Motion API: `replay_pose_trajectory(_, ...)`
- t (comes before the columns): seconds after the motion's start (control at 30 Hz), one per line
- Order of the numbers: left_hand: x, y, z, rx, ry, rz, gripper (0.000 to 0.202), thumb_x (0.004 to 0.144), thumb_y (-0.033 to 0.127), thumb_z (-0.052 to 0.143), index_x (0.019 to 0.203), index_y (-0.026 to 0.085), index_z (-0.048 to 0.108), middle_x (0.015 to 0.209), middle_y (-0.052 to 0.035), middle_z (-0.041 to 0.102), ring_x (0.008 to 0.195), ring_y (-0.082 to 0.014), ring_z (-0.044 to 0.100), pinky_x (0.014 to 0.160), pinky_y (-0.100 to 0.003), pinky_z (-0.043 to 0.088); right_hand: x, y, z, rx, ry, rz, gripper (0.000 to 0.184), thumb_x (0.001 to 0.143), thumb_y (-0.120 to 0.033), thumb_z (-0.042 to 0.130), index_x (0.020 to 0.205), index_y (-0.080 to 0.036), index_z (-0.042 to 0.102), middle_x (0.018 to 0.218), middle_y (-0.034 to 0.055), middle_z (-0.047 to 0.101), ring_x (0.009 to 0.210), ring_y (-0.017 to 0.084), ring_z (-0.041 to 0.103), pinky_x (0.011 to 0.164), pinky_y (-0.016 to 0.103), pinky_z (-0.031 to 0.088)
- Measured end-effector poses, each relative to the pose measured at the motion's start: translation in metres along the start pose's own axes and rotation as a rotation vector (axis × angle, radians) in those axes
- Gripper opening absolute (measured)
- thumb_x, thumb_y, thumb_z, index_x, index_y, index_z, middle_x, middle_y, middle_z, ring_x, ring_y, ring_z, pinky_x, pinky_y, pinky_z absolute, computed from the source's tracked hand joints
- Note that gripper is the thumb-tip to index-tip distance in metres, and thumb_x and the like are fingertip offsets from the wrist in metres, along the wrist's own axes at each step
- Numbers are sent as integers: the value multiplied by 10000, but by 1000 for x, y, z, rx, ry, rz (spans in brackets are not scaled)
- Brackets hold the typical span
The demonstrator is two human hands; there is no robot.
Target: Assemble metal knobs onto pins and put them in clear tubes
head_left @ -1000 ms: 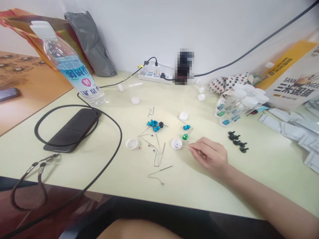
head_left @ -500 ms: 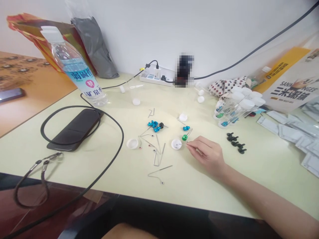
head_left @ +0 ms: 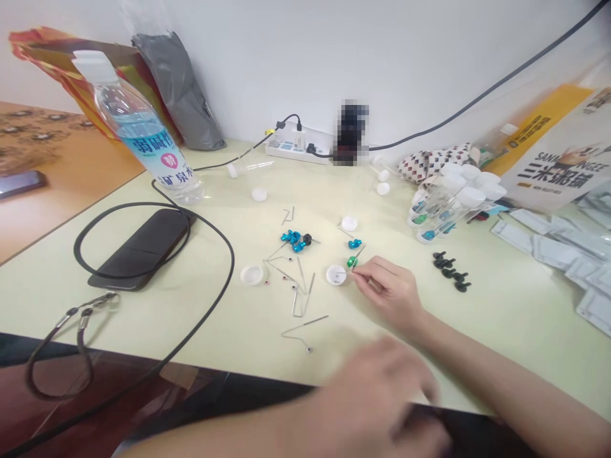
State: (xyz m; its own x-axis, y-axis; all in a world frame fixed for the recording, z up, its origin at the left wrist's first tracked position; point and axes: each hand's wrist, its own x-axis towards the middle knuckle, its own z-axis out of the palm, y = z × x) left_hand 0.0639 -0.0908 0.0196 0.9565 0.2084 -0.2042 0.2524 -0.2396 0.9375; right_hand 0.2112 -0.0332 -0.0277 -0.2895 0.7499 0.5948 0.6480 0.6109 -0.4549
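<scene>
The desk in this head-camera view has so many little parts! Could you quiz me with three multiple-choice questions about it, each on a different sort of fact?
1. Where is the white plastic cap nearest the right hand?
A) Just left of the hand
B) Inside the hand
C) Off the desk

2. What colour is the small knob beside that hand?
A) Red
B) Green
C) Yellow

3. What state is the water bottle in?
A) Capped
B) Open
C) Crushed

1: A, it lies on the desk there.
2: B, it shows green next to the thin metal pin the hand pinches.
3: A, a white cap sits on its neck.

Right hand (head_left: 391,296) pinching pin (head_left: 357,267) by green bead (head_left: 352,261), blurred left hand (head_left: 377,397)
</scene>
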Motion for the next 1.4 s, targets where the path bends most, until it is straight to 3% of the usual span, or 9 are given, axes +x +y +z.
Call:
replay_pose_trajectory(0.07,-21,-13,-34,393,678,96,149,886,254,464,1000,180,527,1087,-101,559,1087,-266,455,965,-474,353,1,-1,-1,13,13,7,101,858,-130,535,837,-158,630,683,23,567,613,105,507,558,229,404)
replay_pose_trajectory(0.1,-29,-19,-49,548,843,88,135,866,257,514,979,183,523,1041,-88,568,1044,-258,464,934,-458,373,1,-1,-1,14,16,7,102,858,-132,535,835,-160,630,682,26,571,617,109,510,559,234,404)
replay_pose_trajectory(0.13,-34,-24,-63,672,906,38,170,838,271,567,974,181,519,1026,-82,566,1028,-260,457,915,-450,380,1,-1,-1,11,17,5,103,858,-134,535,834,-162,631,680,27,575,620,113,512,560,239,405)
replay_pose_trajectory(0.23,-34,-40,-90,842,844,-90,489,664,420,738,1017,153,529,1069,-101,543,1086,-325,379,898,-471,379,2,-1,-1,-5,21,6,108,857,-136,535,827,-170,633,666,21,577,595,110,498,548,239,398)
replay_pose_trajectory(0.3,-26,-49,-98,807,744,-117,553,604,466,766,989,137,543,1025,-93,552,1063,-320,386,886,-453,390,2,-1,-1,-8,16,19,105,855,-136,539,822,-170,632,646,9,564,566,99,476,528,230,385)
replay_pose_trajectory(0.53,-15,-61,-99,621,679,-44,225,718,280,711,839,186,546,921,-19,560,979,-224,436,851,-365,403,2,-1,-2,1,-5,51,90,846,-154,555,814,-175,635,623,-3,569,515,90,454,500,227,383)
replay_pose_trajectory(0.73,-18,-64,-97,521,669,-46,232,714,311,721,831,186,565,922,-24,564,974,-218,439,868,-367,405,1,-1,-6,38,-56,32,105,829,-116,581,866,-180,656,767,47,634,684,132,569,600,257,466)
replay_pose_trajectory(1.13,-19,-65,-93,534,643,1,187,774,316,670,937,227,645,812,-17,521,884,-202,469,859,-379,397,1,-5,-9,-6,-93,-34,127,830,-127,583,897,-202,662,705,20,652,582,113,538,545,253,453)
replay_pose_trajectory(1.4,-17,-64,-93,486,638,-20,258,733,342,708,914,199,594,895,-21,587,932,-210,506,835,-353,396,-1,-4,-8,-41,-108,-70,123,811,-99,602,874,-186,662,696,18,643,589,110,507,535,249,426)
